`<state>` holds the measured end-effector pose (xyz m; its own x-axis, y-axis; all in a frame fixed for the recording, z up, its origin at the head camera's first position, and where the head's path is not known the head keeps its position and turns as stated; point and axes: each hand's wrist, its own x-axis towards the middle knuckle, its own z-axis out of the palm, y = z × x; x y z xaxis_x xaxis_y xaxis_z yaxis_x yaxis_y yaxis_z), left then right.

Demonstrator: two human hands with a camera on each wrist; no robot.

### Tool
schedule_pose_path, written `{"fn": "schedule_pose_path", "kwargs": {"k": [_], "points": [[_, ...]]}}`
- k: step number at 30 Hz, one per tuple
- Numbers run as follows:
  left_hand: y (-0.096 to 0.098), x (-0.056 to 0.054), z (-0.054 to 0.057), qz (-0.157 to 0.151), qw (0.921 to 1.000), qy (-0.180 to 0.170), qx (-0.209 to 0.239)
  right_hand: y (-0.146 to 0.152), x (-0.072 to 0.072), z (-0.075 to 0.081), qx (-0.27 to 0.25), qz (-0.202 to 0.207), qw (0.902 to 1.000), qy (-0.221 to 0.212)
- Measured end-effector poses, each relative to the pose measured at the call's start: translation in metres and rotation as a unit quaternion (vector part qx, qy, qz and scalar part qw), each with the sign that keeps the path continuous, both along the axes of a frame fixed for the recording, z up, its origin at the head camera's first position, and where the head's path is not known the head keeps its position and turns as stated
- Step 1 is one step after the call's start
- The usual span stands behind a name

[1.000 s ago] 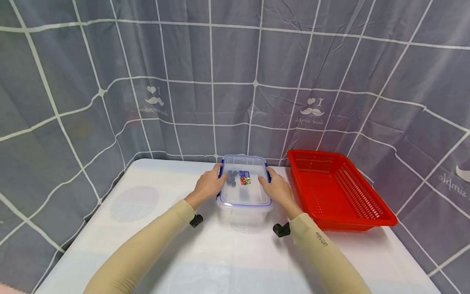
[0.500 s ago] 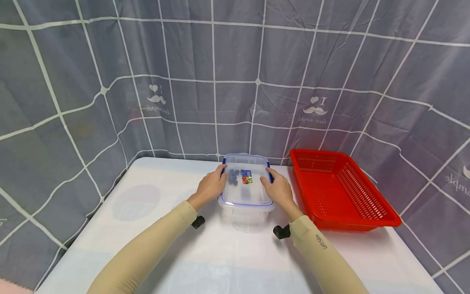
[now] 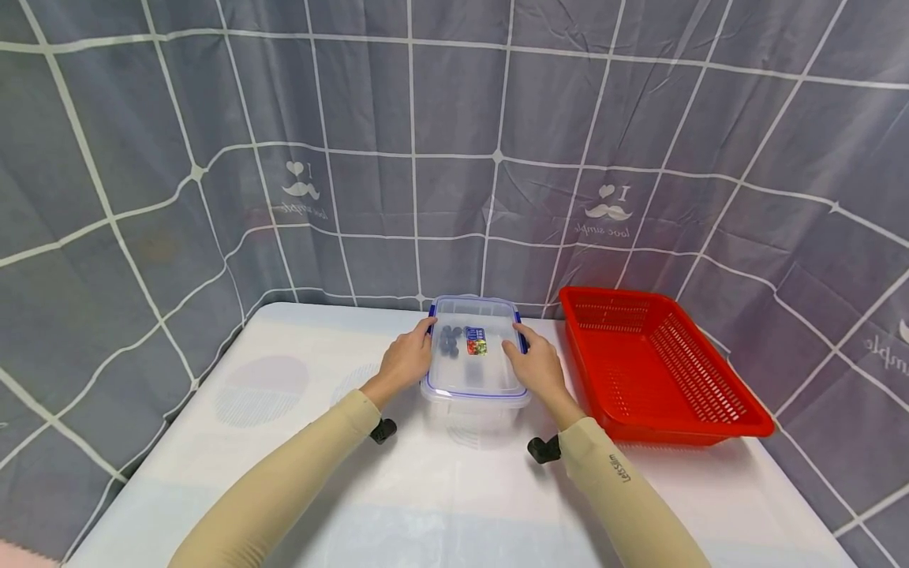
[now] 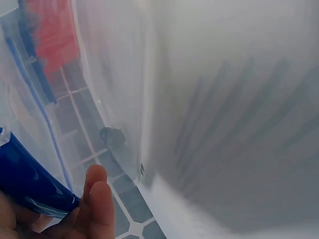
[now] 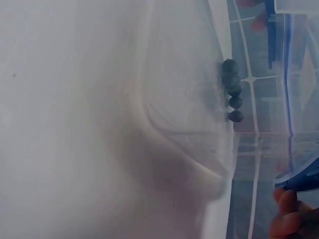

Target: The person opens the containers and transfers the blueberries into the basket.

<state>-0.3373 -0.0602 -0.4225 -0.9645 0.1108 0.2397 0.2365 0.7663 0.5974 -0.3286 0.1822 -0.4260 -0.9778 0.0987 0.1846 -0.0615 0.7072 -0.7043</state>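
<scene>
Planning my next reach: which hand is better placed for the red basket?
Probably the right hand: it grips the container on the side nearer the red basket; the left hand is opposite.

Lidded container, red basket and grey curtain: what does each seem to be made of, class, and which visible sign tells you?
Container: smooth, clear, probably plastic; dark round pieces show through it.
Basket: likely moulded plastic, slightly glossy; even red colour, regular rows of slots.
Curtain: thin fabric, perhaps synthetic, faintly shiny; it hangs in soft folds and creases.
</scene>
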Motion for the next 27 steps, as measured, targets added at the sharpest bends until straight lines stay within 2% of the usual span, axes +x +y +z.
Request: {"fn": "schedule_pose_path", "kwargs": {"k": [12, 27], "points": [[0.0001, -0.0022, 0.0010, -0.008, 0.9996, 0.019, 0.016, -0.0004, -0.0007, -0.0005, -0.020, -0.003, 0.9998, -0.006], [0.0009, 0.0004, 0.0036, -0.011, 0.9993, 0.000, 0.036, -0.0002, 0.0015, -0.0010, -0.032, -0.005, 0.9994, -0.015]]}}
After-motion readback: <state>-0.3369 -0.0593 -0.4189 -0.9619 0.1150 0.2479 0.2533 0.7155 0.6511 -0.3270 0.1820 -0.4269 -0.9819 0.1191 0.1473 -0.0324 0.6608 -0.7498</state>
